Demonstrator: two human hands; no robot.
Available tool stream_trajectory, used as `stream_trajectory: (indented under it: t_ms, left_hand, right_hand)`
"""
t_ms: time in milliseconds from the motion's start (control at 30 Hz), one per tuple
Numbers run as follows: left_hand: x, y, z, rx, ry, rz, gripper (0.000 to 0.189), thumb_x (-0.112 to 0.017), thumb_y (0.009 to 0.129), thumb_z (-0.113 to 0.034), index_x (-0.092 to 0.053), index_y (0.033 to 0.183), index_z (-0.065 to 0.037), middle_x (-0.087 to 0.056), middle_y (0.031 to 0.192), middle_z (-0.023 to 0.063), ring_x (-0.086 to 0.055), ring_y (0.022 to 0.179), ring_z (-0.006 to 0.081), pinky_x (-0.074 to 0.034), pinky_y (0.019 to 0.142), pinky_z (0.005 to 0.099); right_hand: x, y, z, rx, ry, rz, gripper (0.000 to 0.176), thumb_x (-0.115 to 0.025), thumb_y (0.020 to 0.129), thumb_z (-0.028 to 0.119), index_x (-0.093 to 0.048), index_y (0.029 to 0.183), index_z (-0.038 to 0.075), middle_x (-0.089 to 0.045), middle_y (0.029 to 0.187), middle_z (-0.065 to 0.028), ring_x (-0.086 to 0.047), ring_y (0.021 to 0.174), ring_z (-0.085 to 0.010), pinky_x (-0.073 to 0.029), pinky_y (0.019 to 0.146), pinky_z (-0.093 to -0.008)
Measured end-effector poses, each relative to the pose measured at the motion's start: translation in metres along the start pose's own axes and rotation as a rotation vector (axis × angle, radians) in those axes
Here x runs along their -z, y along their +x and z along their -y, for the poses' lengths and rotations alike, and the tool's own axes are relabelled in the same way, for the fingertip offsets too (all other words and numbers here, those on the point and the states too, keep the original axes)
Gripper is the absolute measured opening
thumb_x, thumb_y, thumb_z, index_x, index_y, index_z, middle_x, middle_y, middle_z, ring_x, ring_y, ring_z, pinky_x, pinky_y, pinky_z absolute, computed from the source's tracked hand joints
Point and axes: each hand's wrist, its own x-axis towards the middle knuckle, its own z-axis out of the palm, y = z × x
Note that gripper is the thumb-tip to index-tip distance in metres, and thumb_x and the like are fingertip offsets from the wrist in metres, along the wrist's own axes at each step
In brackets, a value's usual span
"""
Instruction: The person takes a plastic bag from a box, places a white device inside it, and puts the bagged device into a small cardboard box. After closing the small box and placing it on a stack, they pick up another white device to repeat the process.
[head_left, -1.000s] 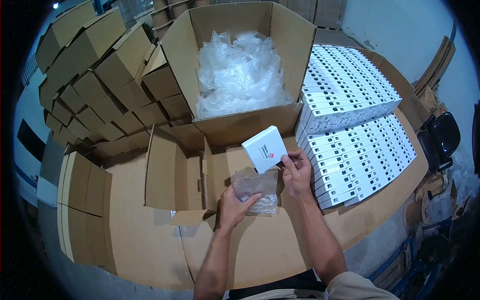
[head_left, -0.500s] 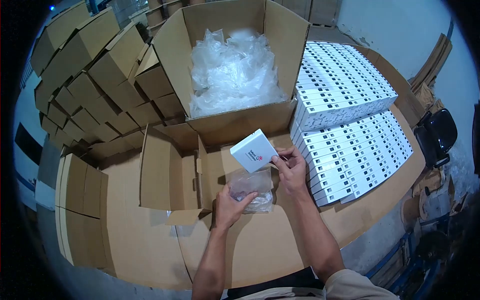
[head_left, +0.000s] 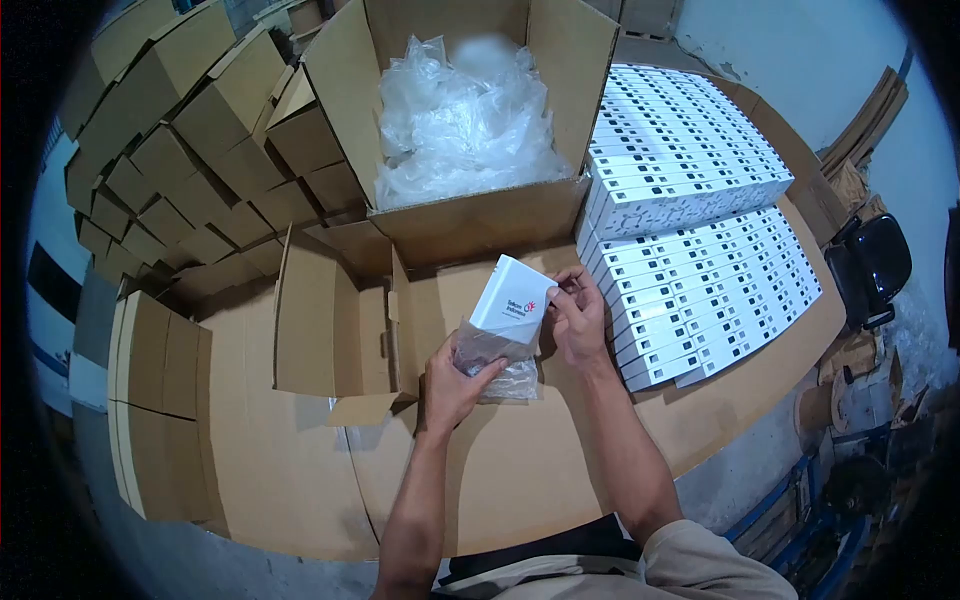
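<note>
A white box (head_left: 512, 298) with a small red logo and dark print is partly inside a clear plastic bag (head_left: 510, 378), its lower end covered by the film. My left hand (head_left: 458, 388) is closed around the bag from the left, with the thumb across its front. On the other side, my right hand (head_left: 580, 312) pinches the right edge of the box between thumb and fingers. Just left of my left hand stands an open cardboard carton (head_left: 325, 330), its near flap folded out.
A large carton (head_left: 480, 222) full of clear plastic bags (head_left: 465, 135) stands at the back. Stacked white boxes (head_left: 700, 290) in rows fill the right side. Folded cardboard boxes (head_left: 190, 150) pile up at the back left, and closed cartons (head_left: 155, 420) stand at the left edge.
The white box has turned more upright and its lower end has gone into the plastic bag. My right hand still grips its edge. The whole view has shifted slightly.
</note>
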Motion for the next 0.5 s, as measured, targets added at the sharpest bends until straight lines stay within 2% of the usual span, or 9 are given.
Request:
stream_trajectory:
  t_ms: [33, 233, 333, 433, 500]
  left_hand:
    - [-0.001, 0.0, 0.0, -0.005, -0.008, 0.003, 0.049, -0.089, 0.079, -0.014, -0.068, 0.12, 0.002, -0.076, 0.107, 0.0153, -0.073, 0.099, 0.0226, -0.057, 0.09, 0.0373]
    - [-0.001, 0.001, 0.005, 0.002, -0.008, 0.01, 0.049, -0.089, 0.078, -0.014, -0.068, 0.119, 0.002, -0.076, 0.106, 0.0149, -0.073, 0.098, 0.0227, -0.057, 0.089, 0.0374]
    - [-0.002, -0.001, 0.007, 0.039, -0.006, 0.001, 0.048, -0.089, 0.078, -0.013, -0.068, 0.119, 0.002, -0.076, 0.105, 0.0143, -0.073, 0.098, 0.0224, -0.057, 0.089, 0.0372]
    - [0.0, -0.002, -0.002, 0.083, -0.017, -0.01, 0.046, -0.088, 0.079, -0.012, -0.068, 0.119, 0.002, -0.076, 0.106, 0.0128, -0.072, 0.098, 0.021, -0.056, 0.089, 0.0365]
    - [0.0, -0.001, -0.002, 0.066, -0.086, -0.015, 0.045, -0.088, 0.08, -0.011, -0.068, 0.118, 0.001, -0.076, 0.107, 0.0116, -0.071, 0.098, 0.0196, -0.056, 0.089, 0.0359]
  right_hand:
    - [-0.001, 0.001, 0.001, -0.026, 0.054, -0.01, 0.02, -0.068, 0.094, 0.001, -0.056, 0.109, 0.004, -0.064, 0.102, -0.0034, -0.061, 0.092, -0.0113, -0.049, 0.084, -0.0264]
    - [-0.007, 0.002, 0.001, 0.101, -0.091, 0.038, 0.02, -0.069, 0.095, 0.002, -0.057, 0.111, 0.004, -0.065, 0.103, -0.0039, -0.062, 0.092, -0.0107, -0.05, 0.082, -0.025]
    - [-0.009, -0.001, 0.002, -0.001, -0.137, 0.052, 0.022, -0.071, 0.094, 0.001, -0.057, 0.111, 0.004, -0.065, 0.105, -0.0055, -0.063, 0.099, -0.014, -0.052, 0.089, -0.0295]
    - [-0.008, 0.0, -0.001, 0.032, -0.213, 0.064, 0.02, -0.072, 0.094, 0.002, -0.058, 0.109, 0.003, -0.067, 0.101, -0.0059, -0.063, 0.097, -0.0129, -0.051, 0.088, -0.0285]
    - [-0.009, 0.001, -0.001, 0.053, -0.227, 0.062, 0.019, -0.073, 0.095, 0.005, -0.059, 0.107, 0.003, -0.066, 0.097, -0.0041, -0.063, 0.091, -0.0099, -0.052, 0.081, -0.0257]
